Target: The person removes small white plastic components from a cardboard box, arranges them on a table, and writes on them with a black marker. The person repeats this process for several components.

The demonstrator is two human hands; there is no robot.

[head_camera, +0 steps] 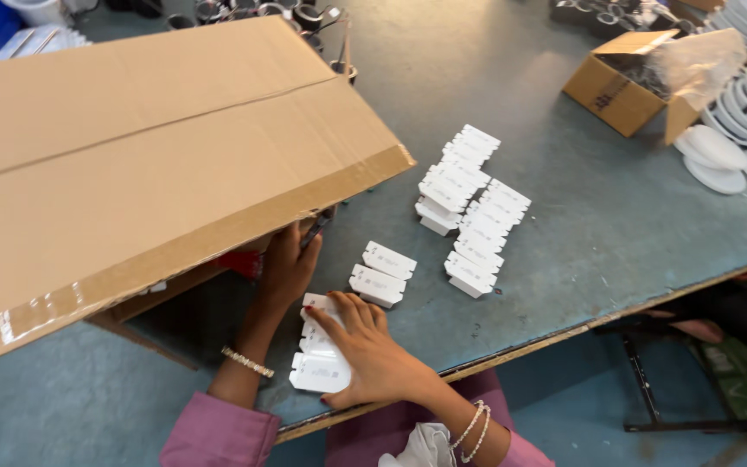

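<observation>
I see the right hand lying flat, fingers spread, on a row of small white boxes at the near table edge. Left hand reaches under the big cardboard carton; I can't tell its grip. More white boxes stand stacked farther out.

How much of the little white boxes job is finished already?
Looks partly done. Two neat rows of white boxes already stand lined up on the table, with two loose boxes lying nearer. In hand: the right hand presses on a short stack of boxes, while the left hand reaches under the big cardboard flap. How many remain inside that carton is hidden.
</observation>
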